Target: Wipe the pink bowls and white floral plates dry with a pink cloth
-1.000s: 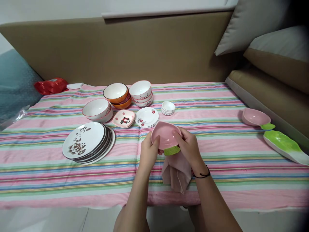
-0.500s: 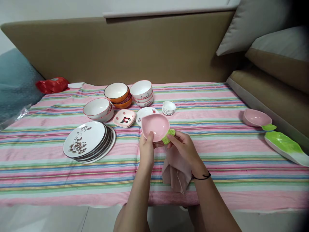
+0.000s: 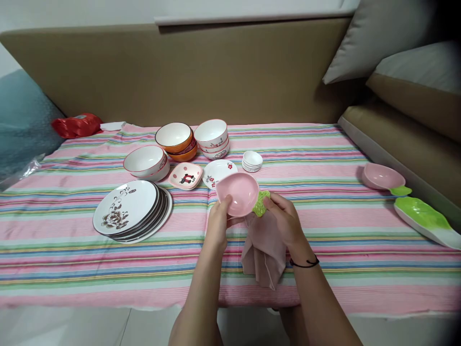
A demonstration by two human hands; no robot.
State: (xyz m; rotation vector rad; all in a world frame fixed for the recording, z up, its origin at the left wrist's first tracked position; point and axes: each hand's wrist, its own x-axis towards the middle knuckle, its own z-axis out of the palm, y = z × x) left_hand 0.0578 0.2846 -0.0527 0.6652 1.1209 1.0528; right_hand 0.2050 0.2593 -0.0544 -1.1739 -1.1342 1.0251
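Between my two hands, a pink bowl (image 3: 240, 193) with a green leaf-shaped handle is held above the striped cloth, its hollow facing me. My left hand (image 3: 218, 218) grips its left rim, thumb inside and fingers underneath. The green leaf handle (image 3: 261, 203) is pinched by my right hand (image 3: 286, 218), which wears a black cord at the wrist. Below the bowl lies a crumpled beige-pink cloth (image 3: 264, 254), partly hidden by my right hand. Just behind the bowl are a white flowered plate (image 3: 219, 169) and small white dishes (image 3: 252, 160) in a stack.
Brown-flowered plates (image 3: 124, 209) are stacked at left. Behind them stand white bowls (image 3: 146, 162), orange bowls (image 3: 175, 139), more white bowls (image 3: 212, 137) and cat-print dishes (image 3: 185, 175). A matching pink bowl (image 3: 383, 177) and a green-white dish (image 3: 425, 216) lie far right, beside the cushions (image 3: 414, 105).
The pink bowl has moved slightly right and a little toward me, its leaf handle turning with it. My right hand has shifted right along with the handle.
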